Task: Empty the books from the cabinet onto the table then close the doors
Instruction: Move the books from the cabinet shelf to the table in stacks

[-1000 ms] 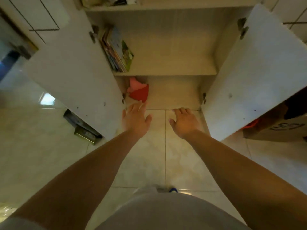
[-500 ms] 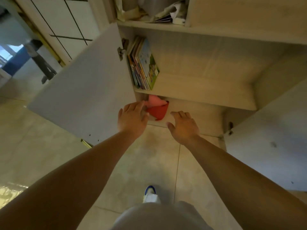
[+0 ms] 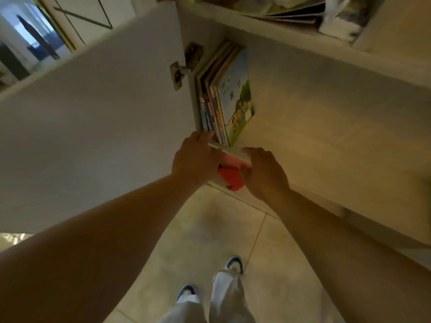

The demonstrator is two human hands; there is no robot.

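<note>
Floor: pale glossy tiles (image 3: 210, 229) run from the person's feet up to the cabinet base, bare between the two forearms.
Cabinet: light wood carcass (image 3: 326, 117) with its left door (image 3: 93, 127) swung wide toward the camera; the door's inner face fills the left half of the view, and its hinge (image 3: 178, 73) sits at the shelf's left corner.
Books: a row of thin picture books (image 3: 224, 96) stands upright on the upper inner shelf, packed against the left wall just beside the hinge; the outermost cover faces right and leans slightly.
Shelf room: to the right of the books the shelf board is bare wood all the way across.
Shelf edge: the front lip (image 3: 233, 151) runs between the two hands.
Left hand (image 3: 196, 157): fingers loosely spread, nothing clasped, fingertips at the lower corner of the leftmost spines.
Right hand (image 3: 263, 171): fingers apart and curved, holding nothing, hovering at the shelf lip right of the books.
Lower compartment: a red and pink object (image 3: 229, 176) shows between the hands, partly hidden.
Top shelf: papers and bags (image 3: 303, 12), blurred.
</note>
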